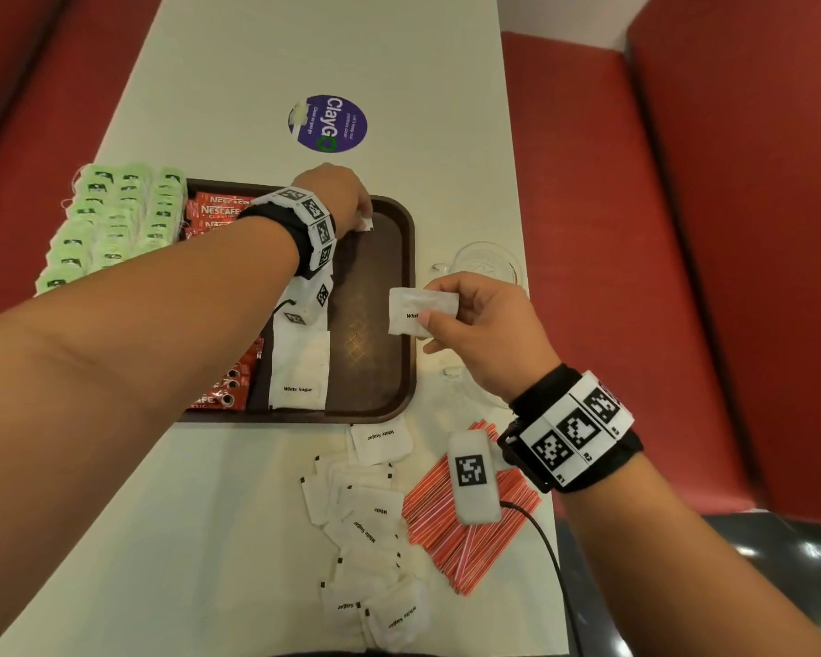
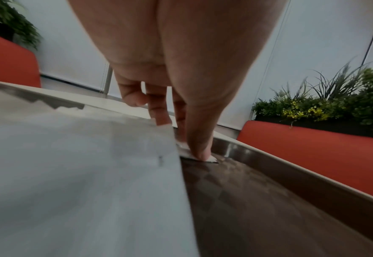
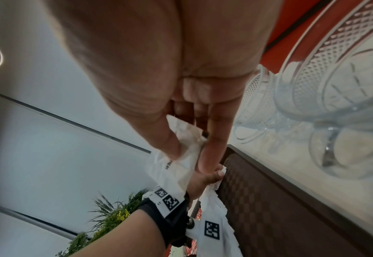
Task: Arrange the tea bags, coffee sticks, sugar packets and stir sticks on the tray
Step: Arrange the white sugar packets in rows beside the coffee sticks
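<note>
A brown tray (image 1: 401,258) lies mid-table. Along its left side lie red Nescafe coffee sticks (image 1: 220,210), and beside them a row of white sugar packets (image 1: 299,367). My left hand (image 1: 361,215) reaches to the tray's far end. There, its straight thumb and fingertips (image 2: 199,154) press a sugar packet (image 2: 184,151) flat on the tray floor. My right hand (image 1: 430,320) hovers over the tray's right rim and pinches another sugar packet (image 1: 415,308) between thumb and fingers (image 3: 172,144). Green tea bags (image 1: 115,220) are piled left of the tray. Loose sugar packets (image 1: 370,523) and red stir sticks (image 1: 470,542) lie on the table near me.
A cut-glass bowl (image 1: 487,265) stands right of the tray, close behind my right hand. A purple round sticker (image 1: 328,123) marks the far table top. Red bench seats (image 1: 683,230) flank the table (image 1: 209,514). A white tracker with a cable (image 1: 472,476) hangs from my right wrist.
</note>
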